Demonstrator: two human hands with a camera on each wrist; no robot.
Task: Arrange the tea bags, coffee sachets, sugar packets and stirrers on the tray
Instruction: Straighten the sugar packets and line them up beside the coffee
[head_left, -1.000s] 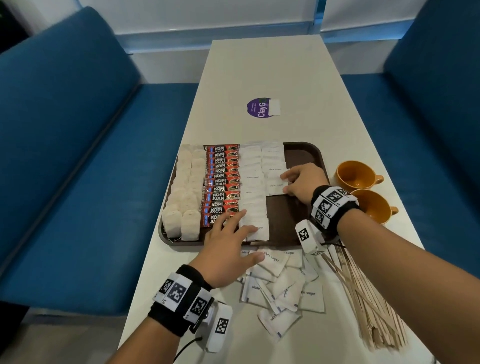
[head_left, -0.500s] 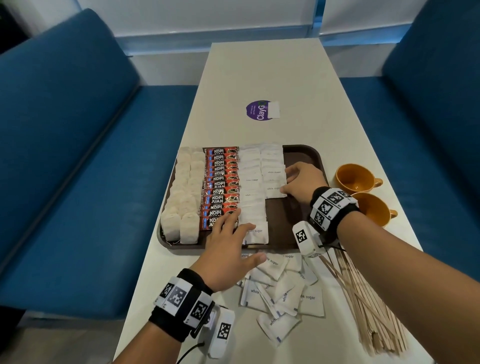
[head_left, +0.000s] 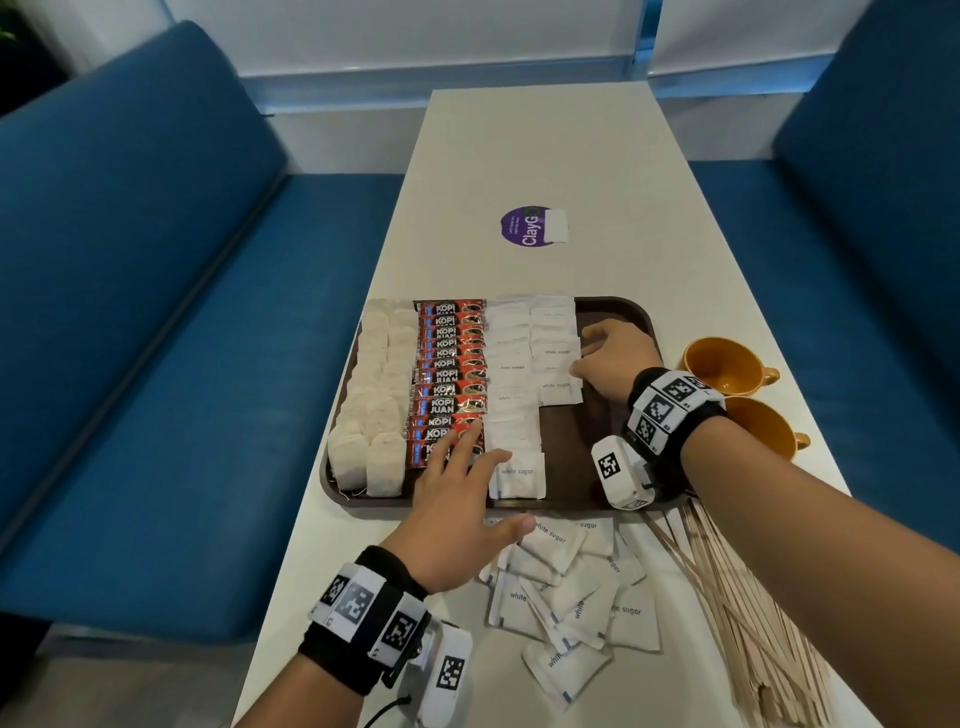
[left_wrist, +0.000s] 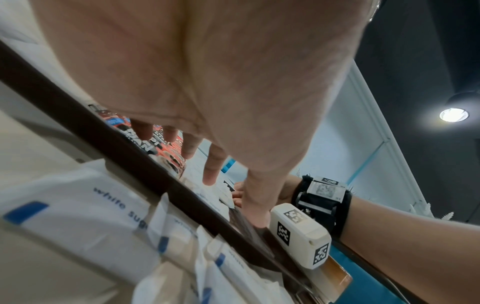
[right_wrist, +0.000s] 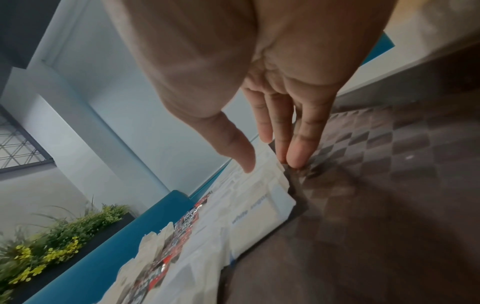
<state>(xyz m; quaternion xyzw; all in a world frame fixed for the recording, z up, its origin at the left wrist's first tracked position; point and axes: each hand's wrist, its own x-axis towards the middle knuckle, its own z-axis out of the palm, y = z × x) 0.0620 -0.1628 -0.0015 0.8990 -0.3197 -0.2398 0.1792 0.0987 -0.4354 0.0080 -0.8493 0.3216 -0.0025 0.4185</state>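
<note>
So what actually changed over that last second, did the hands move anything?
Very little. The right hand shifted slightly along the right edge of the second sugar packet column, nudging it straight; nothing was picked up or let go. The left hand stayed spread over the tray's near end, fingertips by the coffee sachets. Tea bags, loose packets and stirrers stayed put.

A café or office pantry booth: blue benches (head_left: 156, 249) flank a long white table (head_left: 535, 156).
</note>
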